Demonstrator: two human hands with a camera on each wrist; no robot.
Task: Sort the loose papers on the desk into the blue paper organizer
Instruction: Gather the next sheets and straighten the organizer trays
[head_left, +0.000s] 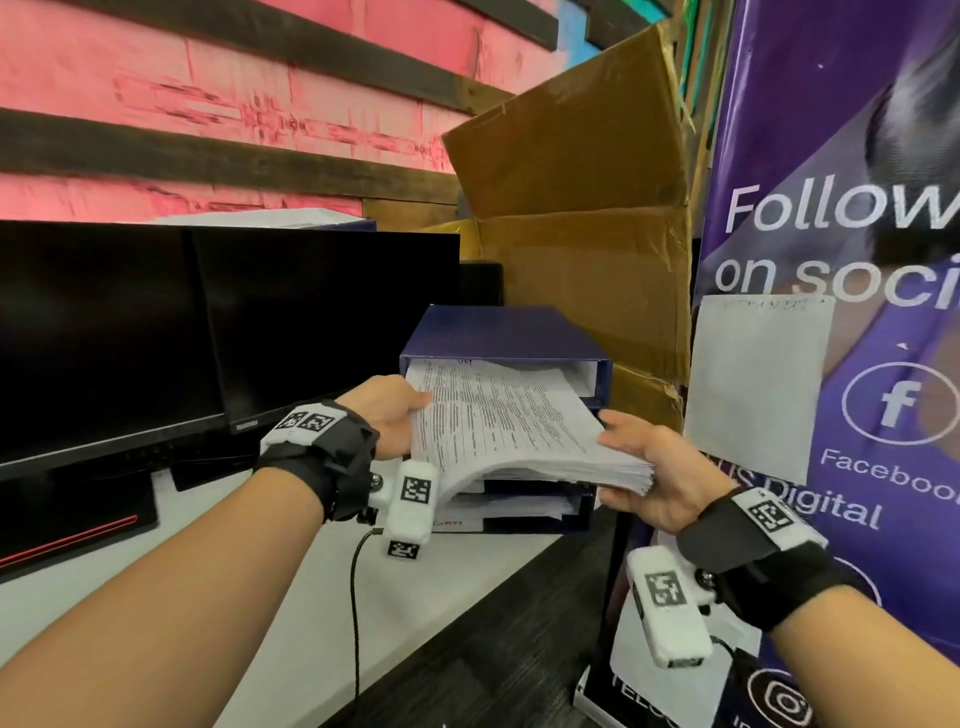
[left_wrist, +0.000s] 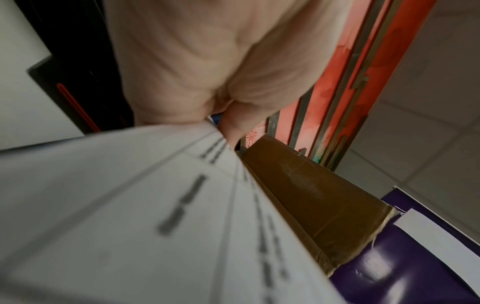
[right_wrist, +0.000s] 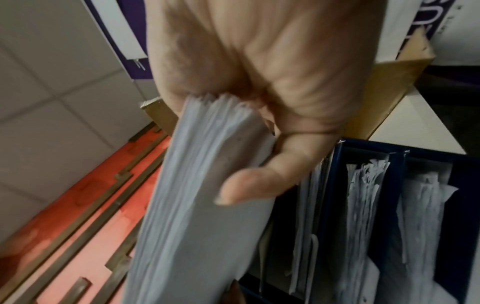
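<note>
A person's two hands feed a thick stack of papers (head_left: 511, 426) into the top slot of the blue paper organizer (head_left: 514, 332), which stands at the desk's (head_left: 291, 597) back right corner, at about 1 o'clock from the viewer. The left hand (head_left: 389, 410) clamps the stack's left edge, thumb on top; the right hand (head_left: 649, 467) cradles the near right corner, its fingers curled beneath and the thumb (right_wrist: 259, 185) pressed to the sheets. The stack's far end already sits inside the slot, while its near end sags over the organizer's front.

The stack looks heavy and floppy: unbound printed sheets bending under their own weight, liable to fan or slide apart if gripped loosely. Holding both side edges near the trailing end, squeezed flat, seems the safest way to push it in. The lower slots already hold paper, as the right wrist view shows. A dark monitor (head_left: 208, 338) stands at 10 o'clock, a cardboard box (head_left: 582, 208) at 12, and a purple banner (head_left: 831, 234) at 2.
</note>
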